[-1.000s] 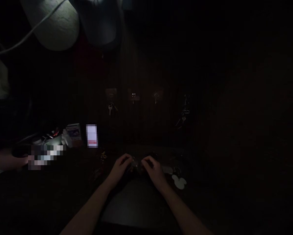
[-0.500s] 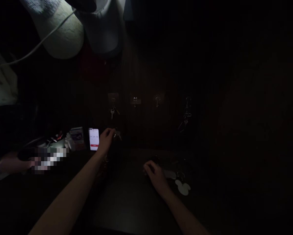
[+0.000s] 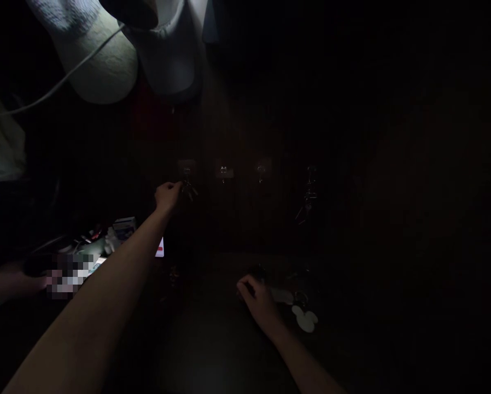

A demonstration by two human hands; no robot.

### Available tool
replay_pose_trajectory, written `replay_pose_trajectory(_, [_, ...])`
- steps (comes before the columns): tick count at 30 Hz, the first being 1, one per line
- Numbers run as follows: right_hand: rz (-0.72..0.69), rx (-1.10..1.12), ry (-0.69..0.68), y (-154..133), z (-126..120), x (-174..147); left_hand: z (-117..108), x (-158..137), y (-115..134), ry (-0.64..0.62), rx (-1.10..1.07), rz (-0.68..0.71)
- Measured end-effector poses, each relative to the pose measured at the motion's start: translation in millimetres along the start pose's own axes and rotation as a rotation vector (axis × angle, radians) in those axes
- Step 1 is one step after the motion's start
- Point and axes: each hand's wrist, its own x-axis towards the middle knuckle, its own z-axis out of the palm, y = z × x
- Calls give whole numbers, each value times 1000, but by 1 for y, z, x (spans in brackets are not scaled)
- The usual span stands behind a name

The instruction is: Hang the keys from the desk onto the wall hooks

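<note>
In the dim head view, my left hand [image 3: 167, 196] is raised to the leftmost wall hook [image 3: 187, 171]. Its fingers are pinched on a bunch of keys [image 3: 191, 192], just below that hook; keys held and keys hanging there blend together in the dark. My right hand [image 3: 258, 298] is low over the dark tabletop [image 3: 204, 350], fingers curled closed. What it grips, if anything, is hidden. Beside it lie a pale flat tag [image 3: 283, 296], a ring [image 3: 300, 298] and a white mouse-head-shaped keychain [image 3: 305, 319].
Two more hooks [image 3: 223, 171] [image 3: 261, 171] follow to the right, then a hanging set of keys [image 3: 309, 202]. Caps [image 3: 101, 71] and a cable [image 3: 60, 82] hang upper left. A lit phone [image 3: 160, 248] stands partly behind my left forearm, near a small box [image 3: 124, 227].
My left hand has risen from beside the phone to the leftmost hook, carrying the keys. Its forearm now covers most of the phone. My right hand has stayed nearly in place.
</note>
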Motion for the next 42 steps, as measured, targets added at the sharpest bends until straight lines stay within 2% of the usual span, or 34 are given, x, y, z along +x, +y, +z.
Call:
replay_pose_trajectory(8, [-15, -71, 13, 1, 1, 0, 2, 9, 9, -48, 93, -70])
replay_pose_trajectory(16, [-45, -92, 28, -2, -1, -1, 6, 6, 3, -60, 9, -102])
replay_pose_trajectory(20, [-35, -97, 36, -2, -1, -1, 11, -8, -6, -81, -150, -99])
replay_pose_trajectory(26, [-48, -89, 46, -2, -1, -2, 14, -30, -18, -183, -400, -81])
replay_pose_trajectory(31, [-91, -109, 3, -2, -3, -4, 10, -41, -30, -285, -622, -87])
replay_pose_trajectory(36, [-106, -166, 28, -4, -3, -5, 4, -54, -47, -360, -607, -76])
replay_pose_trajectory(42, [-102, -175, 41, -4, -3, -7, -1, -83, -84, -437, -524, -73])
